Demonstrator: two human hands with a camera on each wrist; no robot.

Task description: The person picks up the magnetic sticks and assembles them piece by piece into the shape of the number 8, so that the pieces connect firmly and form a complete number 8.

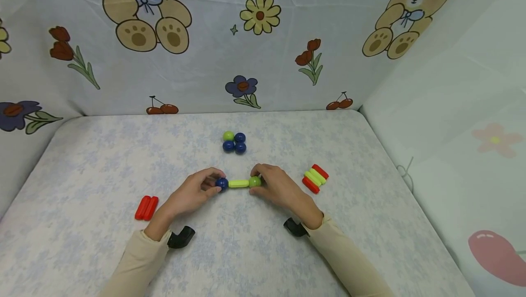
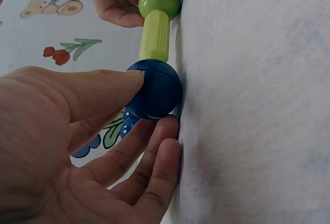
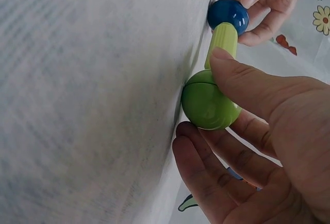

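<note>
A ribbed yellow-green rod (image 1: pixel 239 184) lies on the table between two balls, joined end to end with them. At its left end is a dark blue ball (image 1: pixel 222 184), which my left hand (image 1: pixel 195 192) pinches between thumb and fingers. My right hand (image 1: pixel 279 186) holds the green ball (image 1: pixel 255 182) at the other end the same way. In the left wrist view the thumb presses on the blue ball (image 2: pixel 154 90), with fingers under it. The right wrist view has the green ball (image 3: pixel 209 103) between thumb and fingers, close against the tabletop.
Behind the hands sits a cluster of one green ball (image 1: pixel 228 136) and several blue balls (image 1: pixel 240 148). Two red rods (image 1: pixel 146 208) lie left of the left forearm. Red and yellow-green rods (image 1: pixel 315 178) lie right of the right hand. A printed cloth wall (image 1: pixel 205 73) borders the table's back.
</note>
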